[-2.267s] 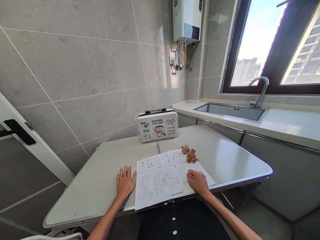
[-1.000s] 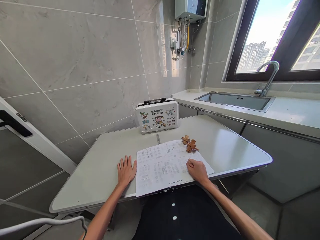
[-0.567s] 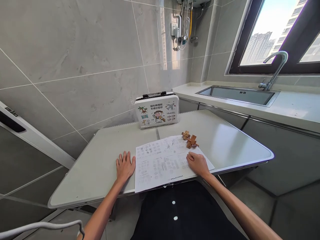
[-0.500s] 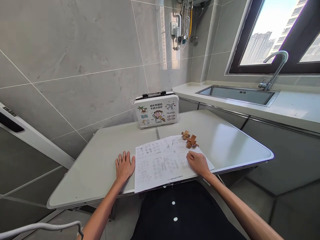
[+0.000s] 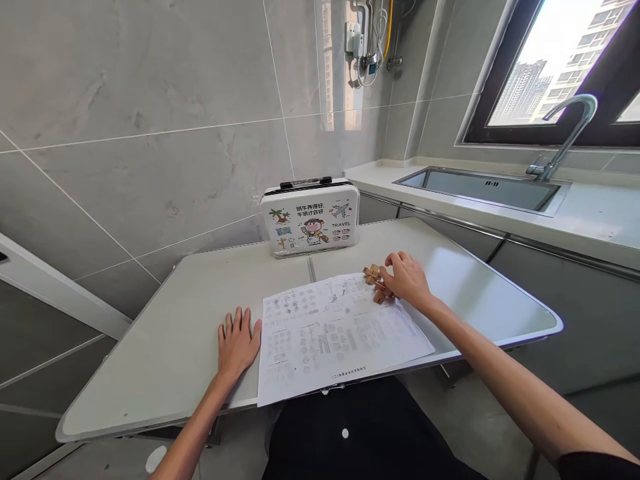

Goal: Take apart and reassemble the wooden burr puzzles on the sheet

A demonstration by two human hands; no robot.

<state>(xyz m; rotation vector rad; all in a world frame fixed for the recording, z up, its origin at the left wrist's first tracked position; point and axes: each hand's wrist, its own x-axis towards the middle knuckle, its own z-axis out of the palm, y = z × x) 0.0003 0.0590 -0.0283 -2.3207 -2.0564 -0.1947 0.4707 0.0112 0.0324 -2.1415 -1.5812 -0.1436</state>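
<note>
My left hand (image 5: 239, 343) rests flat on the folding table with fingers spread, just beside the left edge of a printed paper sheet (image 5: 320, 343). My right hand (image 5: 407, 277) hovers at two small wooden interlocking puzzles, thumb and fingers curved and apart. The lighter wooden puzzle (image 5: 371, 273) sits at the sheet's far right corner, left of my fingers. A redder-brown wooden puzzle (image 5: 380, 294) lies next to it, partly hidden under my right hand. Rows of faint diagrams cover the sheet.
A white cartoon-printed case (image 5: 313, 223) with a black handle stands upright at the back of the folding table (image 5: 165, 340). To the right run a counter (image 5: 595, 217) with a sink (image 5: 485, 190) and a faucet (image 5: 570, 133). A tiled wall (image 5: 175, 167) rises behind.
My right hand has risen from the sheet's right side and moved forward over the wooden puzzles, its closed fingers loosening. My left hand remains flat on the table. The view has shifted slightly.
</note>
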